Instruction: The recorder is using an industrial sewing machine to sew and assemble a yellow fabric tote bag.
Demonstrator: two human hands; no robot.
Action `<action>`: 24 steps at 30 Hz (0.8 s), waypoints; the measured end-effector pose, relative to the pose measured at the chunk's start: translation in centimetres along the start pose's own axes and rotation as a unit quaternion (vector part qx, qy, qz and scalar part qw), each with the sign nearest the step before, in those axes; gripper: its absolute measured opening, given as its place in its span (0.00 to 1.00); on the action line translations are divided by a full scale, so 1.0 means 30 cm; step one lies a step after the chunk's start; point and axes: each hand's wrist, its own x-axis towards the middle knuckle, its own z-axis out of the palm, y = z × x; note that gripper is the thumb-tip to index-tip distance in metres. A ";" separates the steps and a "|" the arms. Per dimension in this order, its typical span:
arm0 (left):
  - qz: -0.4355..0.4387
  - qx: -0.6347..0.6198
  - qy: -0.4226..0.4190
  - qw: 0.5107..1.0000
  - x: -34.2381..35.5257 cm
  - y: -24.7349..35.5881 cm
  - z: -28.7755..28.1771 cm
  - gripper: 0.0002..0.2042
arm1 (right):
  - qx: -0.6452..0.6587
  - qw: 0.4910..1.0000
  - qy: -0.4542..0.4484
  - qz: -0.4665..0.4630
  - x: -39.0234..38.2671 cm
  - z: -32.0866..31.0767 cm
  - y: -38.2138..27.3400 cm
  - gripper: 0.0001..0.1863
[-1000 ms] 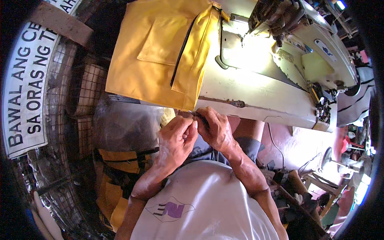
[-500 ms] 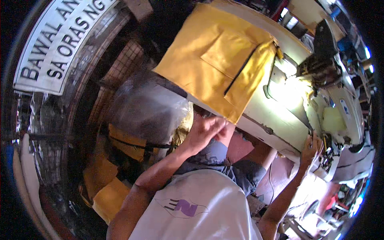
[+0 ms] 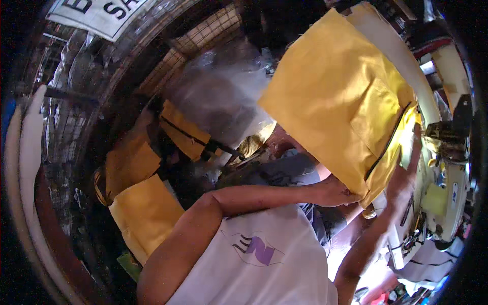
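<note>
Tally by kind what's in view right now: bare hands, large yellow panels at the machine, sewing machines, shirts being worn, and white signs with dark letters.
Hands: 2 (left hand; right hand, blurred)
Large yellow panel: 1
Sewing machine: 1
Worn white shirt: 1
White sign, partly cut off: 1
Total: 6

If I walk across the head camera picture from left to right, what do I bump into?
White sign → cloudy plastic sheet → left hand at the corner of the yellow cloth → right hand → sewing machine.
</note>
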 end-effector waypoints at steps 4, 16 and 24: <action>0.034 -0.138 0.066 0.988 -0.068 -0.058 -0.088 0.18 | -0.132 0.961 -0.122 -0.209 0.051 0.143 -0.033 0.24; 0.111 0.359 0.427 0.822 -0.210 0.057 -0.483 0.18 | -0.137 0.954 -0.140 -0.228 0.046 0.158 0.016 0.24; 0.020 0.175 0.470 0.865 -0.163 -0.029 -0.399 0.10 | -0.128 0.953 -0.143 -0.235 0.049 0.150 0.032 0.25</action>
